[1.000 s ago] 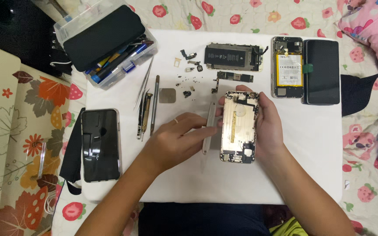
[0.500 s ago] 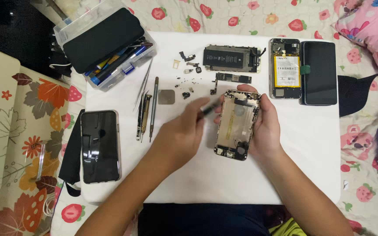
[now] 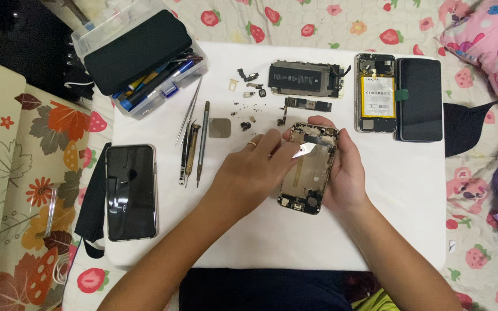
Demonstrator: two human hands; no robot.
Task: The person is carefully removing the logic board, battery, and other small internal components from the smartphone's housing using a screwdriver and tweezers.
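Note:
My right hand (image 3: 344,173) grips the right side of an opened phone housing (image 3: 312,173), gold inside, lying on the white table (image 3: 376,230). My left hand (image 3: 252,170) reaches over its left edge and pinches a small shiny metal piece (image 3: 305,151) above the housing's upper half. A ring sits on one finger of the left hand.
Tweezers and screwdrivers (image 3: 194,141) lie left of my hands. Small screws, a battery (image 3: 305,79) and a circuit board (image 3: 306,105) lie behind. An opened phone with its screen (image 3: 399,98) is at back right, a black phone (image 3: 131,190) at left, a tool box (image 3: 139,57) at back left.
The left hand has swung a thin tool away from the housing's left edge and now holds a small shiny piece over the upper half. The housing has stayed in my right hand.

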